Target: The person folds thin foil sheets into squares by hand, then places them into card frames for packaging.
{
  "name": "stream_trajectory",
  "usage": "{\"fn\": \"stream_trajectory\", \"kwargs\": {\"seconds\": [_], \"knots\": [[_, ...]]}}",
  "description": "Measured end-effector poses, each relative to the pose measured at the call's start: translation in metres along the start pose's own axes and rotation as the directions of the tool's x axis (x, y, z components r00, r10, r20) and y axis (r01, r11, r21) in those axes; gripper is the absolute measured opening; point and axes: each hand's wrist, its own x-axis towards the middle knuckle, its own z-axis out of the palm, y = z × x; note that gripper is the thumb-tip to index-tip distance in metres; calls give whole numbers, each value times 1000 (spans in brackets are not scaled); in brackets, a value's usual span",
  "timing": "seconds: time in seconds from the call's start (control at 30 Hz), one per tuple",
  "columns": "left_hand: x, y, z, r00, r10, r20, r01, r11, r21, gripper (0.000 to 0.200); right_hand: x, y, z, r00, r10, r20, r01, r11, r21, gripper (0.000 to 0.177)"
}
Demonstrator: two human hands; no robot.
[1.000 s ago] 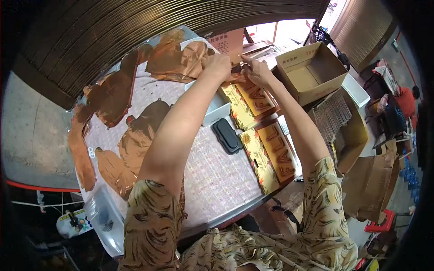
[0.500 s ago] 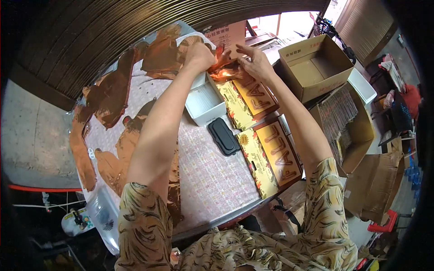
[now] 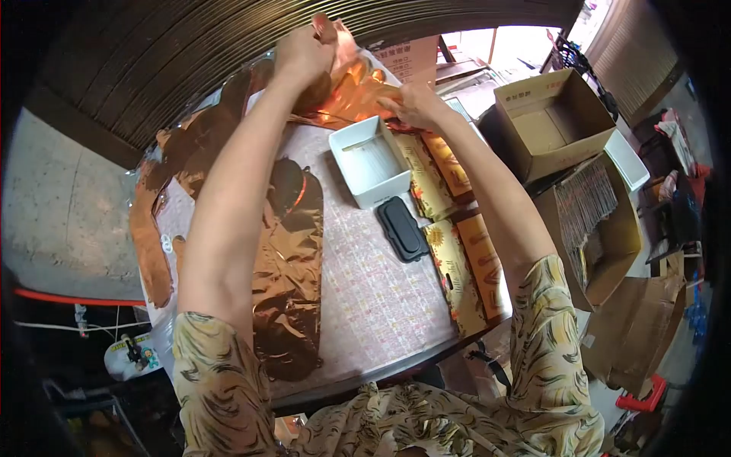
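Observation:
A shiny copper-orange foil balloon (image 3: 354,91), flat and uninflated, is stretched between my two hands at the far side of the table. My left hand (image 3: 303,59) is closed on its upper left part, near the ribbed shutter. On its right edge my right hand (image 3: 417,107) pinches the foil, just above a white open box (image 3: 371,161). More flat copper foil balloons lie on the table's left side, including a long wrinkled foil balloon (image 3: 288,305) under my left forearm. Yellow packages (image 3: 455,282) with orange fronts lie beneath my right forearm.
A black lidded case (image 3: 402,230) lies in front of the white box. An open cardboard box (image 3: 554,122) stands at the right, with another carton (image 3: 620,263) holding a packed stack below it. The ribbed shutter (image 3: 152,68) borders the table's back left.
My left hand has moved up and left, drawing the foil balloon out wide. My right hand has closed on its edge. The view has shifted, showing more of the long foil balloon.

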Motion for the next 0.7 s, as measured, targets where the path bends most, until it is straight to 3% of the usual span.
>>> {"fn": "stream_trajectory", "kwargs": {"seconds": [0.03,0.07,0.17,0.2,0.23,0.3,0.4,0.5,0.53,0.57,0.63,0.67,0.7], "knots": [[-1,1,-24,999,-48,13,48,999,17,36,4,-6,-2,995,-33,93,56,965,-257,44],[-1,-8,-42,999,-39,-32,39,999,-15,34,1,-10,-5,995,72,73,-65,993,-101,49],[17,-61,-88,981,-98,-168,96,995,-21,35,-12,-27,-16,997,66,-32,-68,993,-97,51],[24,-84,-103,961,-157,-226,121,979,-164,37,-12,-24,-12,997,13,-75,-19,997,-76,54],[47,-129,-107,950,-204,-238,35,824,-565,39,-10,-23,-12,997,3,-77,-9,997,-79,54],[51,-152,-146,891,-236,-388,-158,641,-751,33,-5,-23,-12,975,210,74,-204,975,-85,57],[26,-153,-206,779,-254,-573,-305,645,-701,25,-6,-14,-3,985,172,10,-170,979,-117,53],[-26,-94,-254,730,-333,-597,-207,724,-658,22,-4,-11,-7,989,144,-21,-145,984,-101,53],[-30,-97,-261,708,-309,-635,-301,681,-668,17,-5,-16,-11,986,167,-4,-166,984,-61,55],[-34,-100,-270,699,-312,-644,-307,682,-664,17,-11,-20,-15,988,156,-8,-156,985,-68,55],[-46,-94,-296,676,-314,-666,-367,641,-675,17,-15,-36,-31,954,285,97,-294,951,99,56],[-54,-92,-308,720,-301,-625,-329,645,-690,19,-6,-47,-40,961,262,85,-269,959,92,56],[-75,-68,-317,759,-297,-580,-291,642,-709,20,1,-57,-46,984,176,-31,-170,975,142,48]]}}
